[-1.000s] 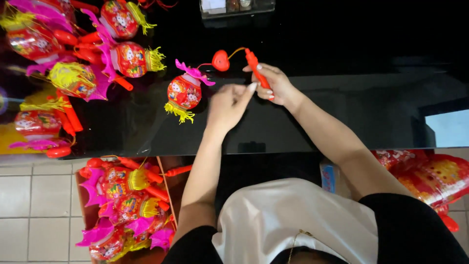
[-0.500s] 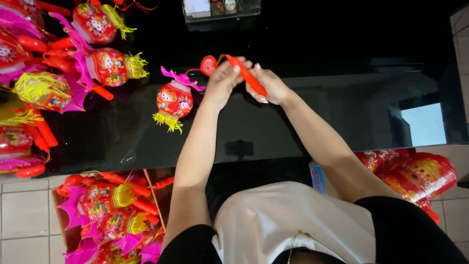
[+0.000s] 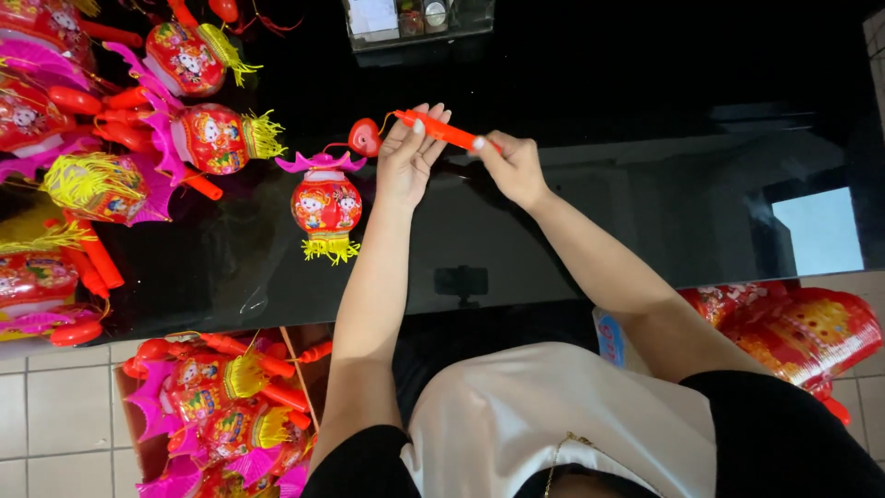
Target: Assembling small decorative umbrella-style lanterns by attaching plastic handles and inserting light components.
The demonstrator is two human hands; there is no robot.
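Both hands meet on an orange-red plastic stick [image 3: 442,131] above a glossy black table [image 3: 590,101]. My left hand [image 3: 408,155] pinches the stick near its far end with fingers spread over it. My right hand [image 3: 512,167] grips the stick's other end. A red heart-shaped piece [image 3: 365,136] hangs at the stick's far tip. Below it on a thin cord is a small red toy lantern [image 3: 325,205] with a pink top and yellow fringe, lying on the table just left of my left hand.
Several finished red and pink lanterns [image 3: 198,129] lie across the table's left side. A cardboard box [image 3: 217,406] on the tiled floor holds more of them. A clear tray [image 3: 417,18] sits at the table's far edge. Red packaged goods [image 3: 802,332] lie at right.
The view shifted, so the lantern and both hands now sit lower and more central. My left hand went from lying flat near the lantern to gripping the stick beside my right hand.
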